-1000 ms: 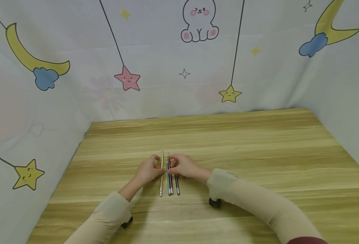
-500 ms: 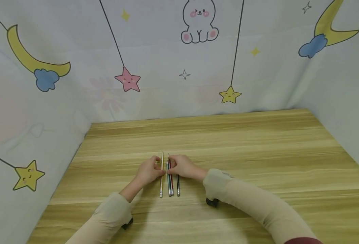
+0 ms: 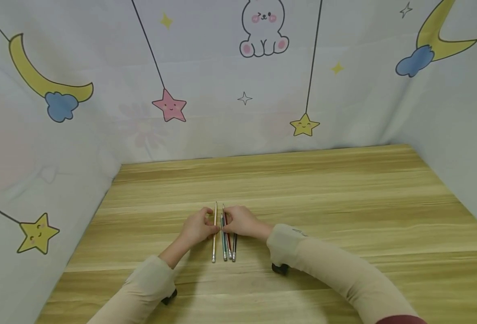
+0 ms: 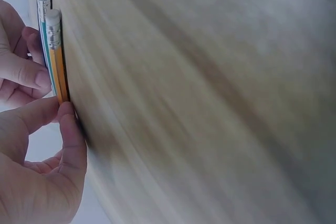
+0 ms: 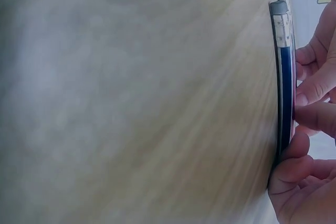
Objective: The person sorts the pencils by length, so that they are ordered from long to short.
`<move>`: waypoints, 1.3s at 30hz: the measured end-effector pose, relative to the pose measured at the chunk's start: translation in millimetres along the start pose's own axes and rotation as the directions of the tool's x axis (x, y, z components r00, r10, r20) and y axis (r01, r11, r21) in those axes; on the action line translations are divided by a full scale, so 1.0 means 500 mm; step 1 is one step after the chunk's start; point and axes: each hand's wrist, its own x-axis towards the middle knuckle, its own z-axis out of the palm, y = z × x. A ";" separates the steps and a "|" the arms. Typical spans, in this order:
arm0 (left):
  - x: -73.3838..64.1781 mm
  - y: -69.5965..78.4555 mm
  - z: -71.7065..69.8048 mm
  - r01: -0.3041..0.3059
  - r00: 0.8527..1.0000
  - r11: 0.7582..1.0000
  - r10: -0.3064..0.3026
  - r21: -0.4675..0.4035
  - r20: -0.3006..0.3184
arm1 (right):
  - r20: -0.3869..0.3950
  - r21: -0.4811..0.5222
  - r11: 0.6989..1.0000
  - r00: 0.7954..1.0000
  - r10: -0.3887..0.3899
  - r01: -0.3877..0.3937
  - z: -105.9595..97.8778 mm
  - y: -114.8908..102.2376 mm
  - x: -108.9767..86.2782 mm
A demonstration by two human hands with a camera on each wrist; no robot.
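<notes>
Several pencils with erasers at their near ends lie side by side on the table, pointing away from me. My left hand (image 3: 197,226) pinches the yellow pencil (image 4: 59,72) between thumb and finger. Just to its right, my right hand (image 3: 244,222) curls over a green pencil (image 3: 224,245), a red pencil (image 3: 229,245) and a dark blue pencil (image 5: 286,77), its thumb on their left side and fingers on the right. A narrow gap separates the yellow pencil from the others in the head view. The hands cover the middles of the right-hand pencils.
The wood-grain table (image 3: 323,193) extends around the hands on all sides. White cloth walls (image 3: 210,67) printed with stars, moons and a bear stand at the back and sides.
The dark blue pencil has shifted left, closer against the red and green ones. My right hand and forearm have moved slightly left; the left hand has stayed on the yellow pencil.
</notes>
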 end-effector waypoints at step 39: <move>-0.009 0.002 0.000 -0.040 0.999 0.999 0.040 0.001 -0.028 | -0.077 -0.035 0.980 0.978 0.192 -0.195 0.022 -0.020 0.008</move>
